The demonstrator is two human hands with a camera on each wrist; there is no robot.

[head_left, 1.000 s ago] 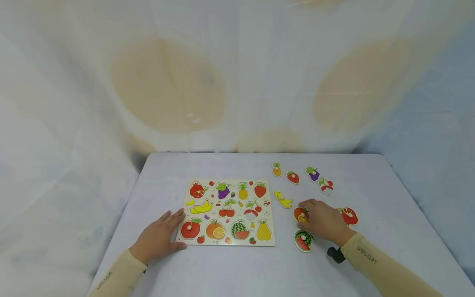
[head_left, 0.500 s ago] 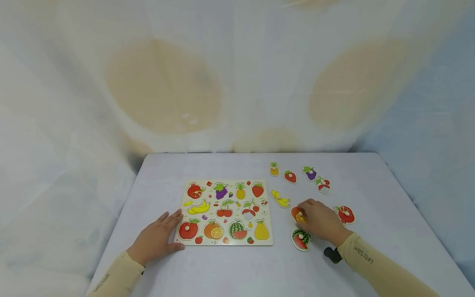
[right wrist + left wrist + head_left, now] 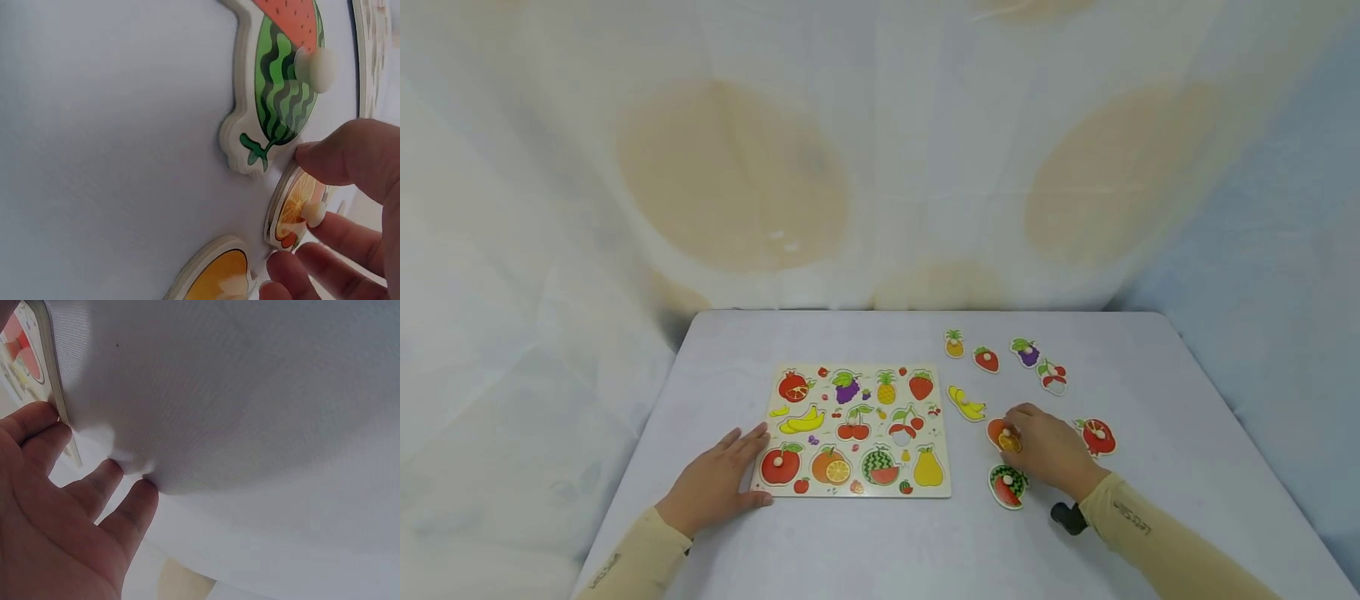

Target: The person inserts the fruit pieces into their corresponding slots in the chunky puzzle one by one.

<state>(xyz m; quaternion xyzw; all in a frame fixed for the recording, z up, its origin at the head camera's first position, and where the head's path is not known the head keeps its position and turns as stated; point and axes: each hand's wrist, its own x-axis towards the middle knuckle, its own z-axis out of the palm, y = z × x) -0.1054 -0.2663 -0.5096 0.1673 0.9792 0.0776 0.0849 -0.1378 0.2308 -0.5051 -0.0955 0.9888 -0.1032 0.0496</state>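
A wooden fruit puzzle board [image 3: 868, 433] lies flat on the table in the head view. My left hand [image 3: 711, 483] rests at its left edge, fingers spread; in the left wrist view two fingertips [image 3: 59, 428] touch the board's side. To the right of the board, my right hand [image 3: 1048, 450] holds an orange puzzle piece [image 3: 997, 431], thumb at one edge and fingers around the other side, beside its knob. A watermelon piece [image 3: 1006, 487] lies just nearer than the orange. Partly visible in the right wrist view, a yellow piece [image 3: 219, 272] lies near my fingers.
Banana [image 3: 965, 403], pineapple [image 3: 954, 343], strawberry [image 3: 986, 360], grape [image 3: 1025, 352] and red-and-white fruit [image 3: 1052, 377] pieces lie beyond my right hand. A pomegranate piece [image 3: 1097, 437] lies to its right. A black device [image 3: 1067, 518] sits under the right wrist.
The head view has shifted slightly. Both hands stay in nearly the same places, the right one still at the orange piece.
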